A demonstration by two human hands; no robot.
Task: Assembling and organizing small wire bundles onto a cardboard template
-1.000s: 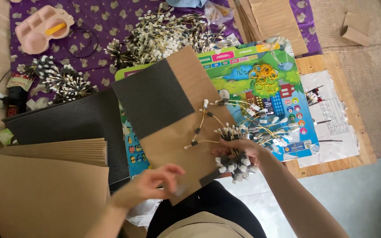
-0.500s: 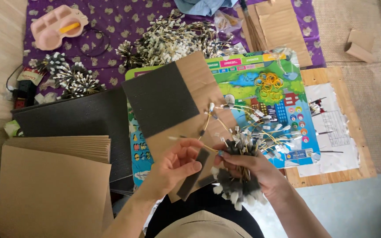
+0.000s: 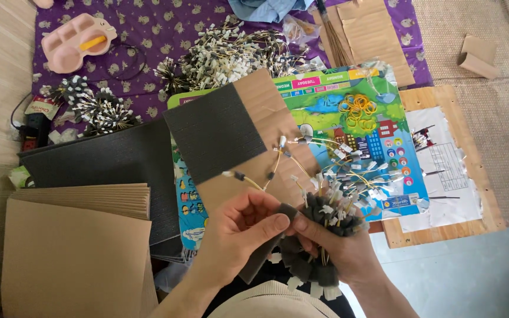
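1. Right hand [image 3: 340, 250]: fingers closed round a thick bundle of small wire leads [image 3: 331, 212]. The bundle's dark grey sleeved ends fan out above and below the fist; the grip sits mid-bundle, which appears to keep the leads gathered.
2. Left hand [image 3: 240, 229]: thumb and forefinger pinched together at the near edge of the bundle, on one lead or sleeve; which, I cannot tell. Remaining fingers loosely curled.
3. Bundle position: held above the lap, just in front of a cardboard sheet [image 3: 266, 147] that is partly covered by a dark foam pad [image 3: 216, 132].
4. A few loose leads [image 3: 284, 156] lie splayed on the bare cardboard, touching it, near the hands.
5. Beneath the sheet: a colourful picture mat [image 3: 354, 123] with yellow rubber bands [image 3: 357, 109] on it.
6. Left side: stack of cardboard sheets [image 3: 75, 253] and black foam sheets [image 3: 107, 162], within reach.
7. Further bundled leads [image 3: 231, 53] are heaped on the purple cloth [image 3: 148, 29], well apart from the hands.
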